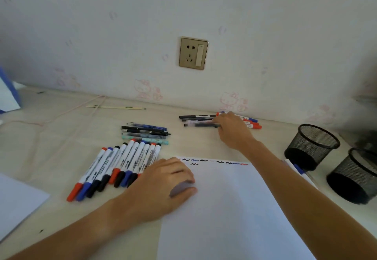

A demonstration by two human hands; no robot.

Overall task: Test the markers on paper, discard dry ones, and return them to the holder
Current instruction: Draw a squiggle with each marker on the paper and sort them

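A white sheet of paper (230, 208) lies in front of me, with short black, blue and red test squiggles (220, 162) along its top edge. My left hand (163, 184) rests on the paper's left edge, fingers loosely curled. A row of white markers (120, 166) with red, blue and black caps lies to its left. My right hand (232, 131) reaches to the far group of pens and markers (204, 120) near the wall and touches them; its fingertips hide what they hold. Two black mesh holders (312, 146) (355, 176) stand at the right.
A cluster of dark and light blue pens (146, 132) lies behind the marker row. A marker (295, 168) lies between the paper and the nearer holder. Another sheet (16, 202) sits at the left edge. A wall socket (193, 53) and a thin stick (116, 107) are at the back.
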